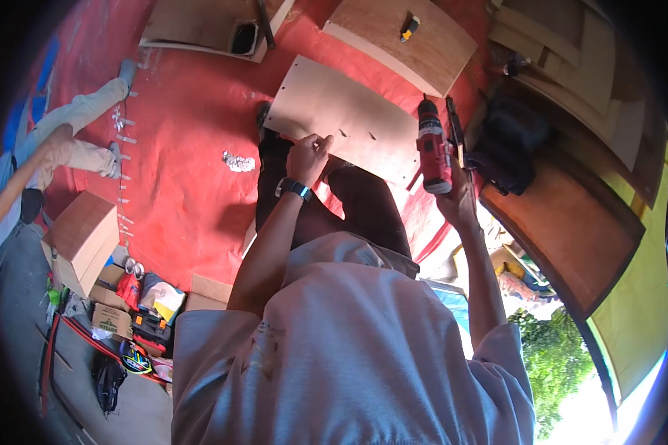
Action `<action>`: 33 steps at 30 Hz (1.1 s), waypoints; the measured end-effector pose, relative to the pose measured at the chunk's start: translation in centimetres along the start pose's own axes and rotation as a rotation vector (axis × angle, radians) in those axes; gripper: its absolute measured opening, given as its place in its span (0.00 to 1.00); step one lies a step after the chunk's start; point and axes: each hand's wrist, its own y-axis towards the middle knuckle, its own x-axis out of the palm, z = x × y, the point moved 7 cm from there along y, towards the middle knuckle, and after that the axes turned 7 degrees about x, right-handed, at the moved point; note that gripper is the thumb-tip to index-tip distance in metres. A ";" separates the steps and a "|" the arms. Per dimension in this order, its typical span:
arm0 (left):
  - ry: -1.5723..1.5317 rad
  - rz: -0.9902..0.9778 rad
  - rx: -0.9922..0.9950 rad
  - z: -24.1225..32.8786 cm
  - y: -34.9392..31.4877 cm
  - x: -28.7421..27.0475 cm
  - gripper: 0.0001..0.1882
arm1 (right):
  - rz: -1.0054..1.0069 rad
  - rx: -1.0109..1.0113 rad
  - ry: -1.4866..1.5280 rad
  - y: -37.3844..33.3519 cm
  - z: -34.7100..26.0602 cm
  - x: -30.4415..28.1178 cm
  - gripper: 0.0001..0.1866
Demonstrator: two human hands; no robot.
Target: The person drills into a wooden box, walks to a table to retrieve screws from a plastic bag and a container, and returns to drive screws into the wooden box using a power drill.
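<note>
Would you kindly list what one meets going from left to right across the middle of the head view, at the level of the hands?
Seated co-worker's legs → row of small white pegs → crumpled white scrap → left hand on the pale board → red cordless drill held in the right hand → dark bag

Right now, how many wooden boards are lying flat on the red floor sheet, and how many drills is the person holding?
Wooden boards on the red sheet: 3, pale one, brown one, one at the top edge
Red drills: 1, in the right hand
Total: 4
</note>
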 end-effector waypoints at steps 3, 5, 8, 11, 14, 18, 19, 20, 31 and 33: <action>0.161 0.057 -0.010 2.3 0.7 1.8 0.25 | -0.009 0.086 -0.033 -3.5 3.0 0.0 0.28; 0.242 0.048 -0.004 2.6 1.5 2.7 0.25 | -0.062 0.155 -0.002 -5.7 4.6 0.2 0.28; 0.419 0.023 -0.029 3.5 2.5 3.6 0.19 | -0.036 0.169 -0.034 -8.9 6.8 0.1 0.26; 0.386 0.017 0.112 4.1 3.5 4.2 0.15 | -0.002 0.210 -0.024 -11.7 9.1 0.0 0.26; 0.412 0.013 0.361 5.7 3.5 5.7 0.15 | 0.128 0.166 0.002 -13.5 9.8 -0.4 0.24; 0.374 -0.046 0.205 7.3 3.3 9.0 0.18 | 0.124 0.247 0.109 -16.1 13.1 0.0 0.25; 0.329 -0.051 0.164 7.6 3.1 9.4 0.19 | 0.119 0.298 0.134 -16.7 13.9 0.3 0.25; 0.337 -0.033 0.166 7.0 3.5 9.8 0.19 | 0.108 0.337 0.163 -17.0 14.3 0.6 0.25; 0.545 -0.083 0.006 9.8 2.8 11.1 0.18 | 0.082 0.414 0.140 -18.8 16.1 0.9 0.22; 0.468 -0.027 0.065 10.1 2.6 10.6 0.18 | 0.152 0.343 0.092 -18.7 16.0 1.1 0.23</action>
